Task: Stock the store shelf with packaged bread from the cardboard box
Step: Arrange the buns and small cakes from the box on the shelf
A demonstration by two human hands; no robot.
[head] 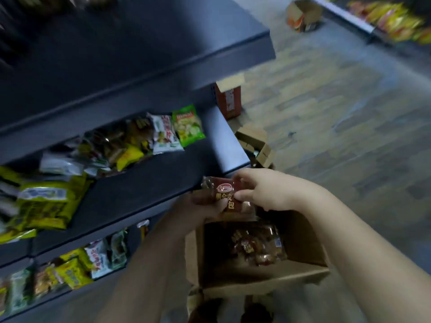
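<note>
A dark red bread packet (pixel 225 194) with gold lettering is held between both hands, just above the open cardboard box (pixel 193 255). My left hand (pixel 203 207) holds it from below, thumb on its lower edge. My right hand (pixel 268 190) pinches its right end from above. Inside the box lie more clear-wrapped bread packets (pixel 258 247). The packet hovers by the front corner of the dark middle shelf (pixel 144 190), whose right part is bare.
Yellow and green snack bags (pixel 44 203) fill the shelf's left side, with more bags (pixel 163 131) at the back and on the lower shelf (pixel 77 264). Other cardboard boxes (pixel 255 145) and a red carton (pixel 228 99) stand on the wooden floor behind.
</note>
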